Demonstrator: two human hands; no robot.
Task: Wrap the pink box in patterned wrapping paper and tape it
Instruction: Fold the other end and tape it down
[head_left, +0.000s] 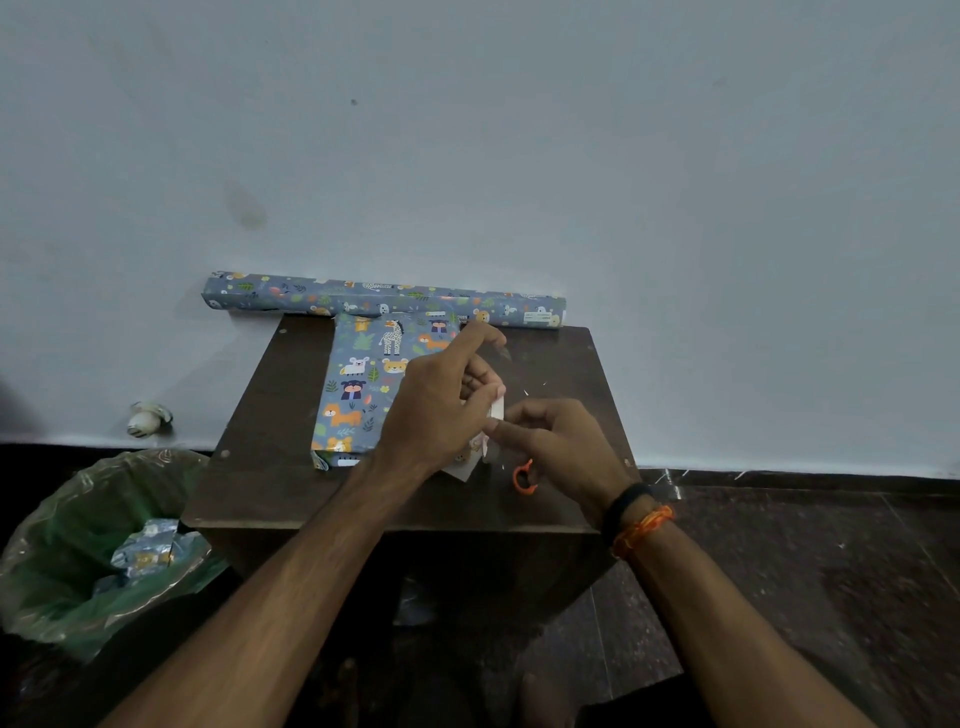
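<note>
The box (363, 384) lies flat on the small dark table (270, 415), covered in blue animal-print wrapping paper; no pink shows. My left hand (436, 405) hovers over the box's right side with curled fingers gripping a small white object (497, 408), likely a tape roll or tape piece. My right hand (556, 441) meets it from the right, its fingertips pinching the same white piece. A bit of paper flap (462, 465) shows under my left wrist.
A roll of the same wrapping paper (384, 299) lies along the wall at the table's back edge. An orange-handled tool (523, 478), likely scissors, rests under my right hand. A bin with a green liner (67, 545) holding paper scraps stands at the left on the floor.
</note>
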